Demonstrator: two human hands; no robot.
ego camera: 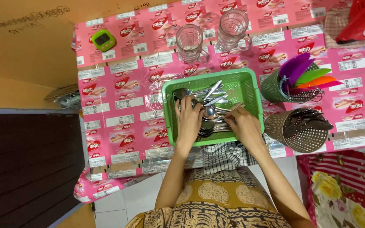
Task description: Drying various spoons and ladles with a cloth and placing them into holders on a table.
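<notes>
**Both hands in a green basket of spoons**

On the pink-covered table (119, 101), a green plastic basket (250, 90) sits near the front edge, and both of the person's hands are inside it. A heap of metal spoons (210, 112) lies across the basket floor, handles pointing mostly to the right and up.

At the left side of the heap, the left hand (189, 120) lies palm down, fingers curled over the spoon bowls; whether it actually grips one cannot be told. At the right side, the right hand (243, 124) has its fingers bent down onto the handles, touching them, and its grip is likewise unclear.

Just right of the basket stand two round mesh holders. The nearer, brown holder (290, 135) contains dark utensils, and the green holder (275, 90) behind it carries bright plastic spoons (309, 74) in purple, green and orange. Behind the basket stand two clear glass mugs (189, 42), well apart from the hands. A small green timer (103, 40) lies near the far left corner of the table. A checked cloth (224, 156) hangs at the table edge, just below the basket.
</notes>
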